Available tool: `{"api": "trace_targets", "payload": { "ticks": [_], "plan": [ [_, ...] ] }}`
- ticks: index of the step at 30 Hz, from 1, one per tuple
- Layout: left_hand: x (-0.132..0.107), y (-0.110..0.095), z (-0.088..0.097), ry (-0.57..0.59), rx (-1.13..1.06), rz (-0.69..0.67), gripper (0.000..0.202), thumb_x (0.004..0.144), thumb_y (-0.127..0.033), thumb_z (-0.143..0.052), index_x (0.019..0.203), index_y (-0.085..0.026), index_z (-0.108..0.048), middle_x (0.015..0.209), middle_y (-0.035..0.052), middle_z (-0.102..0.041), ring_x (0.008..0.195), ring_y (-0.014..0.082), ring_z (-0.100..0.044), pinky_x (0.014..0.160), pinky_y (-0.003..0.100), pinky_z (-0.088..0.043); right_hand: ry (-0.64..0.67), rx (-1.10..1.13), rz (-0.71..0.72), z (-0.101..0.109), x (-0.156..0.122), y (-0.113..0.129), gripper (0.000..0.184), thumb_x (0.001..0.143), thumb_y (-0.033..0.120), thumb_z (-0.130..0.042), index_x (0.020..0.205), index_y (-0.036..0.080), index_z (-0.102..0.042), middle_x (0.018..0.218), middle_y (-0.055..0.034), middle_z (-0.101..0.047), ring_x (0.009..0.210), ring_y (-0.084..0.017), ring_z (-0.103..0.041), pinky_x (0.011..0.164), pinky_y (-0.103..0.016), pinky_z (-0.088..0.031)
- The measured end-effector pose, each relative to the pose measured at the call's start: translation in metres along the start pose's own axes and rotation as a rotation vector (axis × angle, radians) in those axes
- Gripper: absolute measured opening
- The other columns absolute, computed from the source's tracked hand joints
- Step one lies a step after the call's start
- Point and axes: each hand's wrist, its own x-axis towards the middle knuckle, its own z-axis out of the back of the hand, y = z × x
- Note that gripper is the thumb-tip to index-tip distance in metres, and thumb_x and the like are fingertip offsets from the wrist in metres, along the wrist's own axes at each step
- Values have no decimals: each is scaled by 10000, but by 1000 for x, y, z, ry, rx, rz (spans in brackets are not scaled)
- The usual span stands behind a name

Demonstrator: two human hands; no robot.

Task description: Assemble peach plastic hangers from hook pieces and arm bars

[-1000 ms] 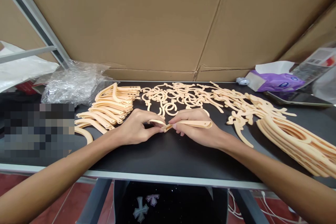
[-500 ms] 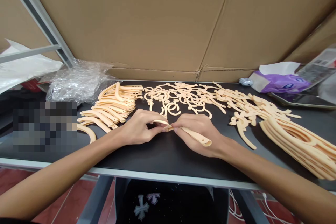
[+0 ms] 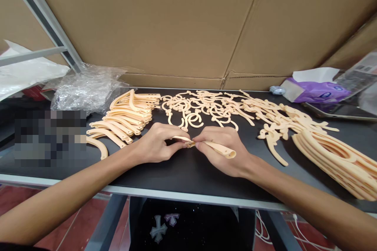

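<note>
My left hand (image 3: 156, 145) is closed, its thumb and fingers pinching a thin curved beige plastic piece (image 3: 180, 138). Opposite it, my right hand (image 3: 232, 141) grips a beige plastic hanger arm (image 3: 219, 149), whose hollow, holed end points right toward me. The two parts meet between my fingertips, low over the black tabletop (image 3: 182, 176); my fingers hide how they join. Left of my hands lies a row of similar hanger arms (image 3: 118, 127). Beyond them are loose hooks (image 3: 194, 119) in a scattered heap.
More hooked pieces with arms (image 3: 273, 115) are heaped at the right, beside a stack of curved beige frames (image 3: 332, 164). Crumpled clear plastic (image 3: 85, 90) lies at the back left. A purple tissue pack (image 3: 321, 91) and a tablet-like device (image 3: 341, 111) sit back right. Cardboard (image 3: 176, 23) stands behind.
Both hands stay together in nearly the same place. The hanger arm in my right hand has shifted and turned slightly, and the curved piece lies a little flatter.
</note>
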Motion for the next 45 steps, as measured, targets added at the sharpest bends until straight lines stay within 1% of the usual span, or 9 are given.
{"api": "trace_targets", "payload": {
  "ticks": [3,6,8,10,15,18,21,28,45],
  "plan": [
    [-1,1,-1,0,29,-13,100,928,-166,-632,912,-164,-731,832,27,-760,727,126,-708,700,201,-529,-6,27,-77,-2,1,7,237,820,126,-524,717,171,-733,649,-41,-716,556,-140,-632,531,-252,-473],
    [0,7,-3,-54,109,-14,137,936,-170,-607,935,-171,-744,871,48,-769,750,144,-714,697,224,-534,103,150,-187,-8,1,22,256,817,129,-509,684,200,-716,589,-10,-695,510,-132,-606,510,-248,-462],
    [2,10,-5,-70,109,-11,127,927,-177,-623,927,-171,-750,873,49,-773,746,147,-717,690,225,-533,161,176,-88,-11,0,32,236,812,150,-518,694,205,-715,616,-21,-708,539,-141,-620,544,-260,-472],
    [4,11,-6,-60,78,-13,121,923,-189,-635,895,-165,-751,830,37,-769,715,138,-711,678,213,-523,120,158,-15,-10,1,37,233,813,154,-508,693,195,-704,642,-36,-713,560,-144,-621,567,-269,-471],
    [5,10,-6,-84,76,42,135,914,-167,-622,880,-157,-752,826,37,-772,702,132,-700,667,209,-505,62,313,-292,14,9,21,175,780,157,-533,687,189,-678,552,10,-633,507,-121,-577,527,-251,-436],
    [5,11,-5,-82,37,91,92,891,-197,-674,857,-171,-755,842,26,-778,701,128,-695,666,208,-504,-5,321,-367,22,12,7,146,759,168,-528,762,193,-672,577,14,-622,501,-125,-558,524,-267,-421],
    [5,13,-5,-65,-7,135,95,885,-209,-692,822,-179,-756,835,16,-777,706,125,-693,680,209,-507,-7,276,-429,19,14,-2,166,724,154,-521,810,193,-657,567,29,-598,485,-119,-535,507,-262,-396],
    [2,16,-6,-80,-35,131,66,862,-175,-712,869,-191,-777,857,13,-783,742,136,-714,720,215,-528,52,106,-428,12,17,-6,116,692,136,-558,638,191,-645,614,5,-678,558,-124,-581,539,-242,-397],
    [7,9,-2,-31,-80,34,90,873,-150,-703,878,-181,-787,845,30,-794,744,144,-747,726,193,-563,120,164,-484,12,18,-10,148,707,120,-564,681,177,-698,583,28,-638,547,-106,-545,537,-232,-380]
  ]
}}
